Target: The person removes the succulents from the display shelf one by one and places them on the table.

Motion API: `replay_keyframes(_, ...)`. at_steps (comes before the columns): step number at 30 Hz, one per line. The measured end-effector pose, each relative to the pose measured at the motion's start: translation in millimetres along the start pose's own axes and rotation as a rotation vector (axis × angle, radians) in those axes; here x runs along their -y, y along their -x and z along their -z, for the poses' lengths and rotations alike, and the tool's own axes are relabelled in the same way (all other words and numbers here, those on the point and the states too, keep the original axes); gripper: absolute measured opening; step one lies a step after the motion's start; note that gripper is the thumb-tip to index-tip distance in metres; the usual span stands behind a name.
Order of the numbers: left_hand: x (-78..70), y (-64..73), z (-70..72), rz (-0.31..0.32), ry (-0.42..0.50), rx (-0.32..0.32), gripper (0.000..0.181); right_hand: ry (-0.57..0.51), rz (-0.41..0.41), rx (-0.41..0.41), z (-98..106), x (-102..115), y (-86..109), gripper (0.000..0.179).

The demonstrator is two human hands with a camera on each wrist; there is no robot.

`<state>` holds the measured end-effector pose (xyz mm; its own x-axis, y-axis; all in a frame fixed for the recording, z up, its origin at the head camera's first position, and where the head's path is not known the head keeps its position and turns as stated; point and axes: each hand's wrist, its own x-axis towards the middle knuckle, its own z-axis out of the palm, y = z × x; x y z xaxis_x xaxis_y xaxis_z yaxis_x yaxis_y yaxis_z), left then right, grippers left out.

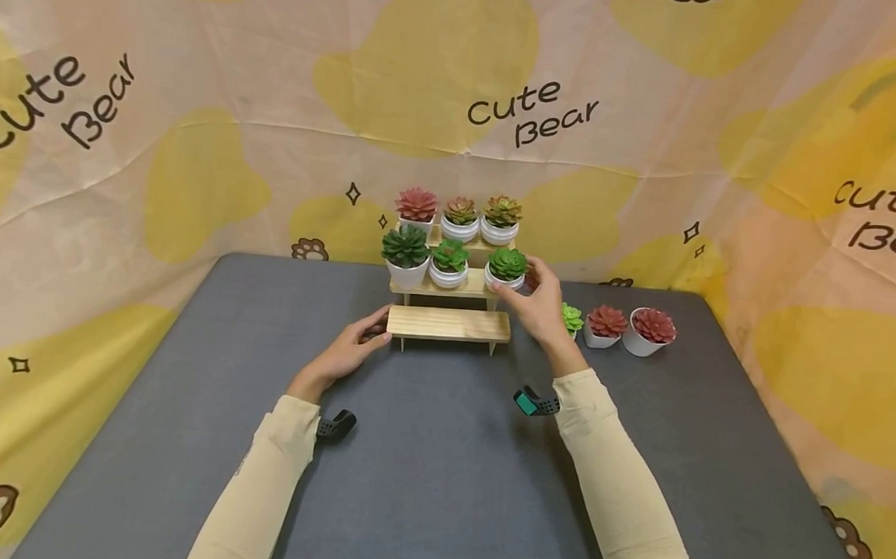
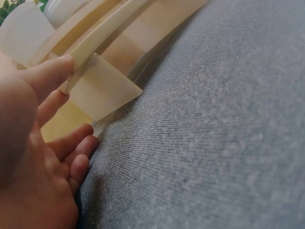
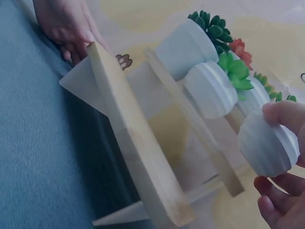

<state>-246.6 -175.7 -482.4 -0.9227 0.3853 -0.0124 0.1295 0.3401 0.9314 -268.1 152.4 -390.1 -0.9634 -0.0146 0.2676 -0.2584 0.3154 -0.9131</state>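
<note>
A three-tier wooden display stand (image 1: pixel 449 323) stands near the back of the table, its bottom tier bare. My left hand (image 1: pixel 347 346) pinches the left end of that tier between thumb and index finger, the other fingers loosely bent below, as the left wrist view shows. My right hand (image 1: pixel 543 309) grips a green potted succulent (image 1: pixel 507 264) by its ribbed white pot (image 3: pixel 269 143), close over the right end of the middle tier. On this tier are a dark green succulent (image 1: pixel 405 246) and a bright green one (image 1: pixel 450 255). Three reddish and yellowish succulents (image 1: pixel 461 212) line the top tier.
Right of the stand, a light green succulent (image 1: pixel 571 318), partly behind my right wrist, and two red succulents (image 1: pixel 607 321) in white pots stand on the grey table (image 1: pixel 425 462). A patterned yellow cloth (image 1: pixel 427 78) hangs close behind the stand.
</note>
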Motion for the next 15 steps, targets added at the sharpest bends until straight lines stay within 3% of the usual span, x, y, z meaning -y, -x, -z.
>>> replay_keyframes(6,0.6,1.6,-0.1,0.0,-0.019,-0.01,0.063,0.022,0.013,0.058,18,38,24.1,0.061)
replay_keyframes(10,0.5,-0.8,-0.9,-0.003,-0.005,-0.009,0.062,0.096,0.033,0.073,33,33,33.6,0.06)
replay_keyframes(15,-0.4,0.2,-1.2,0.007,-0.019,-0.009,0.062,0.138,0.038,0.084,48,9,42.1,0.061)
